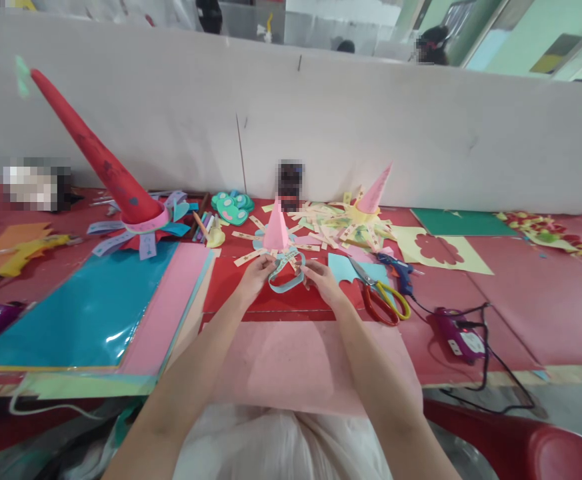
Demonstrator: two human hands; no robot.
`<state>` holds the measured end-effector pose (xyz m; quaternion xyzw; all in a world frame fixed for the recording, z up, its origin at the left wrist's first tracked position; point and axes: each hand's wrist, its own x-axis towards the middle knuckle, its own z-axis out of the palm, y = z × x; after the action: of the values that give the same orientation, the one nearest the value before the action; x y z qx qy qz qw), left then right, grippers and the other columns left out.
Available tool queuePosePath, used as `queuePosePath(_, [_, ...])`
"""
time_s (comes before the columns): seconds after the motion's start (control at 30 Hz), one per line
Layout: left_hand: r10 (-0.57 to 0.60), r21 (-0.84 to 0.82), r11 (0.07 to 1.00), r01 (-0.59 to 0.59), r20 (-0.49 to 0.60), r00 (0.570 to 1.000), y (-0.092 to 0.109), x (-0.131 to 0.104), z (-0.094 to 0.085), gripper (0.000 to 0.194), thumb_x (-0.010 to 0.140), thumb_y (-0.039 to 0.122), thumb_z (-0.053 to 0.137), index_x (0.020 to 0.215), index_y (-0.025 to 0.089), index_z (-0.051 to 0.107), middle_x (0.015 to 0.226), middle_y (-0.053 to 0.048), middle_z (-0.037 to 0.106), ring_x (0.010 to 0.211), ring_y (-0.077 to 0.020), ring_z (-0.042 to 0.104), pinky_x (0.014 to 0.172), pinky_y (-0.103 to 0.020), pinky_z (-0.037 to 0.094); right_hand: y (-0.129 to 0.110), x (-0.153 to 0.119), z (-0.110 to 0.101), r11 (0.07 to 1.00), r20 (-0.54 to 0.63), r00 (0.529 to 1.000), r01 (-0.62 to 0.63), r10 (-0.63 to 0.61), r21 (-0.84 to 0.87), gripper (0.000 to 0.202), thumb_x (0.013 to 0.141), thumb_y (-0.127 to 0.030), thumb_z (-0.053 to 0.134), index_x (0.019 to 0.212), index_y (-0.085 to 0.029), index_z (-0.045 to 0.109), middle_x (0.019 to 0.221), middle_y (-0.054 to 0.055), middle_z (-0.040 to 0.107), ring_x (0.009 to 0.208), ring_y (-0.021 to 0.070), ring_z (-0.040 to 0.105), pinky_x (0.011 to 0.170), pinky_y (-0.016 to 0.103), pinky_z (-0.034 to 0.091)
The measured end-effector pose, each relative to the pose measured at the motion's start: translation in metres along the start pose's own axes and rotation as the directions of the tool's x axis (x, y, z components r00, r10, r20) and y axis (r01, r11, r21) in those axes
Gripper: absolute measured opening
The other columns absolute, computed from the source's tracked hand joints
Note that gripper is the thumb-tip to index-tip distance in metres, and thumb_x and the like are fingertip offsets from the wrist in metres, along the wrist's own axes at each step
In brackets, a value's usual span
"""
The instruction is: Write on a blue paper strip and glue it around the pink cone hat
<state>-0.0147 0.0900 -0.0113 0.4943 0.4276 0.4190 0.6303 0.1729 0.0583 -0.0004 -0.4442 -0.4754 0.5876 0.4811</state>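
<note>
Between my hands is a light blue paper strip (287,287) bent into a loop, with marks on part of it. My left hand (257,275) pinches the loop's left side, and my right hand (319,277) grips its right side. Just behind the loop a pink paper cone (275,230) stands upright, with pale patterned strips fanned around its base. Under my hands lies a red sheet (231,287). Right of my right hand, scissors (381,297) with red and yellow handles rest on a cut light blue sheet (338,263).
A tall red cone (101,160) leans at the left near a yellow glue gun (31,255) and a blue folder (85,313). Rightward are a blue glue gun (398,268), a purple power box (458,335) with cables and a smaller pink cone (377,192). A white partition (181,100) stands behind.
</note>
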Motion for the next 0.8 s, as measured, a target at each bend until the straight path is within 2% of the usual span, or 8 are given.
queuePosePath(0.17, [0.052, 0.011, 0.999, -0.051, -0.067, 0.996, 0.001, -0.002, 0.003, 0.033, 0.087, 0.034, 0.053, 0.115, 0.016, 0.052, 0.114, -0.008, 0.056, 0.096, -0.0195, 0.058, 0.08, -0.041, 0.051, 0.0, -0.002, 0.003, 1.0, -0.034, 0.999, 0.005, -0.006, -0.007, 0.033, 0.067, -0.048, 0.067, 0.086, -0.021, 0.067, 0.073, 0.001, 0.064, 0.049, 0.0066, 0.047, 0.046, 0.023, 0.041])
queuePosePath(0.27, [0.118, 0.012, 0.993, -0.117, -0.159, 0.98, 0.003, -0.004, 0.004, 0.032, 0.087, 0.036, 0.051, 0.112, 0.015, 0.054, 0.11, -0.008, 0.058, 0.093, -0.0186, 0.059, 0.08, -0.04, 0.05, -0.003, -0.002, 0.002, 1.0, -0.07, 0.997, 0.014, -0.016, -0.023, 0.034, 0.066, -0.049, 0.067, 0.084, -0.02, 0.066, 0.076, 0.002, 0.065, 0.05, 0.0073, 0.049, 0.046, 0.023, 0.042])
queuePosePath(0.33, [0.174, 0.026, 0.985, -0.173, -0.246, 0.953, 0.005, -0.005, 0.003, 0.03, 0.089, 0.038, 0.047, 0.109, 0.017, 0.055, 0.105, -0.006, 0.06, 0.096, -0.0174, 0.058, 0.084, -0.037, 0.047, -0.008, 0.0, -0.002, 0.999, -0.116, 0.993, 0.029, -0.033, -0.043, 0.034, 0.065, -0.05, 0.066, 0.083, -0.02, 0.065, 0.08, 0.002, 0.065, 0.052, 0.0078, 0.05, 0.047, 0.024, 0.042])
queuePosePath(0.47, [0.268, 0.075, 0.963, -0.26, -0.396, 0.878, 0.008, -0.006, 0.001, 0.024, 0.087, 0.038, 0.046, 0.1, 0.023, 0.057, 0.096, -0.003, 0.063, 0.098, -0.0153, 0.058, 0.088, -0.028, 0.043, -0.033, 0.016, -0.023, 0.989, -0.192, 0.978, 0.057, -0.083, -0.135, 0.037, 0.063, -0.051, 0.067, 0.085, -0.02, 0.065, 0.08, 0.003, 0.065, 0.055, 0.0097, 0.051, 0.048, 0.025, 0.043])
queuePosePath(0.6, [0.299, 0.108, 0.954, -0.28, -0.433, 0.85, 0.008, -0.007, 0.003, 0.02, 0.084, 0.036, 0.049, 0.095, 0.022, 0.059, 0.087, -0.003, 0.063, 0.088, -0.0153, 0.06, 0.084, -0.028, 0.043, -0.067, 0.039, -0.051, 0.951, -0.293, 0.942, 0.074, -0.165, -0.299, 0.036, 0.059, -0.043, 0.073, 0.083, -0.018, 0.064, 0.08, 0.004, 0.064, 0.059, 0.0122, 0.053, 0.052, 0.026, 0.043])
queuePosePath(0.63, [0.301, 0.115, 0.953, -0.279, -0.432, 0.85, 0.008, -0.007, 0.003, 0.019, 0.083, 0.036, 0.05, 0.094, 0.022, 0.059, 0.086, -0.003, 0.063, 0.087, -0.0156, 0.06, 0.085, -0.029, 0.043, -0.074, 0.044, -0.058, 0.883, -0.329, 0.911, 0.072, -0.247, -0.463, 0.034, 0.062, -0.043, 0.07, 0.084, -0.017, 0.064, 0.08, 0.004, 0.064, 0.06, 0.0135, 0.054, 0.053, 0.028, 0.044])
queuePosePath(0.7, [0.301, 0.127, 0.953, -0.273, -0.426, 0.853, 0.008, -0.008, 0.005, 0.02, 0.083, 0.036, 0.05, 0.094, 0.022, 0.059, 0.085, -0.003, 0.063, 0.088, -0.0162, 0.06, 0.085, -0.029, 0.043, -0.082, 0.052, -0.067, 0.686, -0.327, 0.859, 0.038, -0.394, -0.727, 0.03, 0.067, -0.039, 0.066, 0.088, -0.017, 0.064, 0.081, 0.005, 0.065, 0.065, 0.0163, 0.057, 0.061, 0.032, 0.047])
queuePosePath(0.8, [0.296, 0.14, 0.955, -0.261, -0.421, 0.858, 0.007, -0.01, 0.008, 0.02, 0.084, 0.036, 0.05, 0.095, 0.022, 0.059, 0.088, -0.004, 0.063, 0.089, -0.0169, 0.059, 0.085, -0.03, 0.043, -0.078, 0.06, -0.072, 0.376, -0.261, 0.802, -0.05, -0.537, -0.925, 0.026, 0.074, -0.031, 0.061, 0.095, -0.017, 0.063, 0.088, 0.008, 0.065, 0.078, 0.0206, 0.059, 0.072, 0.035, 0.046])
